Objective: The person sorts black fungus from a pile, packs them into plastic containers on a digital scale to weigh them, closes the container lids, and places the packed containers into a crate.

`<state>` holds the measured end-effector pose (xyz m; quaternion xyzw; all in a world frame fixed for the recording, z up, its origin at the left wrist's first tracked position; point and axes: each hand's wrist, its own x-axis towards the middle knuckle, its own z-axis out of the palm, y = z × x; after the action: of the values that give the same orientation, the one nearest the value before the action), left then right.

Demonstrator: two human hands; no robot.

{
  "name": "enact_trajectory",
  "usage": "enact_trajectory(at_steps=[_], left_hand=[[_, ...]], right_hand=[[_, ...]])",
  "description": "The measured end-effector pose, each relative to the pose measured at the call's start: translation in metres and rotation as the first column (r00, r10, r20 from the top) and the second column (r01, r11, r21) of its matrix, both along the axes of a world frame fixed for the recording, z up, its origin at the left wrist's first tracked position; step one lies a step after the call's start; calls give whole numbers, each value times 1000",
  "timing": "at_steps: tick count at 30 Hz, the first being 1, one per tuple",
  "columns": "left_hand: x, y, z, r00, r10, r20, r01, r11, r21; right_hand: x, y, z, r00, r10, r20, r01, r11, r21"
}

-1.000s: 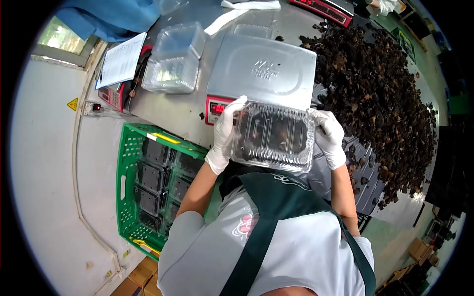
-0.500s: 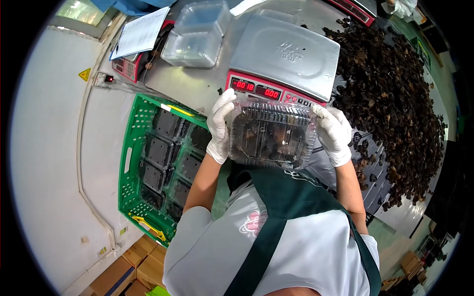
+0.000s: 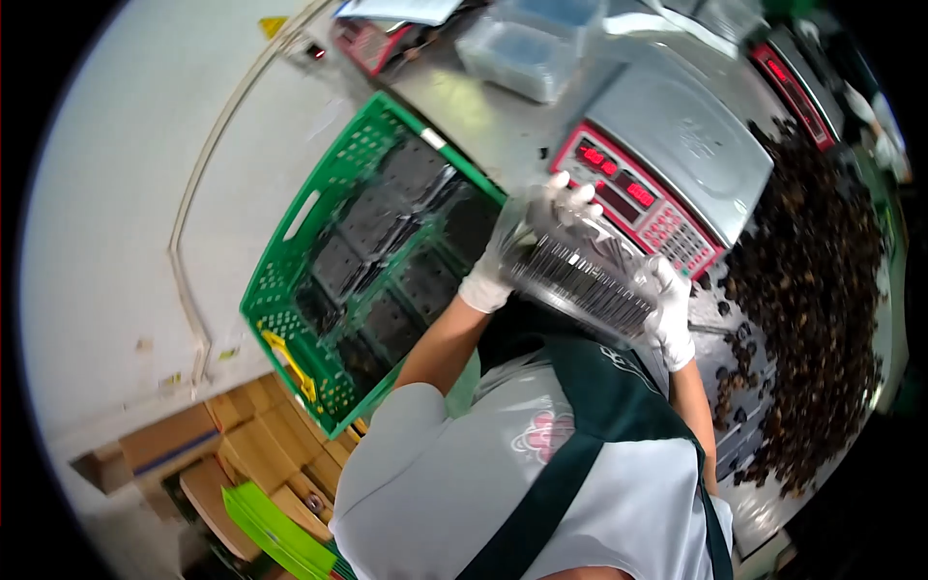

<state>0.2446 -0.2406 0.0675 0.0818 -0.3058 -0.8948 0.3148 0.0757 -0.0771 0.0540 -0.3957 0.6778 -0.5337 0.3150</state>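
I've got the apron (image 3: pixel 619 387) closest to me, and just past it both gloved hands clamped on a clear lidded box (image 3: pixel 585 280): the left hand (image 3: pixel 495 275) grips its left end with fingers over the far side, the right hand (image 3: pixel 670 314) its right end. The box is tilted, in front of the counter's near edge, with something dark showing through the ridged plastic. Close by the left forearm, below that edge, I have a green crate (image 3: pixel 290 256) holding rows of dark packed boxes (image 3: pixel 358 242). Cardboard (image 3: pixel 261 425) and a bright green bin (image 3: pixel 280 532) lie beyond its near end.

Directly past the box, a red-fronted scale (image 3: pixel 691 145) stands at the counter's (image 3: pixel 464 101) near edge; the box overlaps its panel from my angle, and I can't tell whether they touch. A heap of dark, crinkled pieces (image 3: pixel 812 319) covers the right side. Farther back I make out clear tubs (image 3: pixel 527 48), a second scale (image 3: pixel 797 82) beyond the heap, and a red device (image 3: pixel 367 43) under a paper sheet (image 3: pixel 401 8) near the left edge.
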Motion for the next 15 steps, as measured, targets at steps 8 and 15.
enact_trajectory(at_steps=[8, 15], left_hand=[[102, -23, -10, 784, 487, 385, -555, 828, 83], [283, -30, -22, 489, 692, 531, -749, 645, -151]], right_hand=[[44, -29, -4, 921, 368, -130, -357, 929, 102], [42, -24, -22, 914, 404, -44, -388, 900, 197]])
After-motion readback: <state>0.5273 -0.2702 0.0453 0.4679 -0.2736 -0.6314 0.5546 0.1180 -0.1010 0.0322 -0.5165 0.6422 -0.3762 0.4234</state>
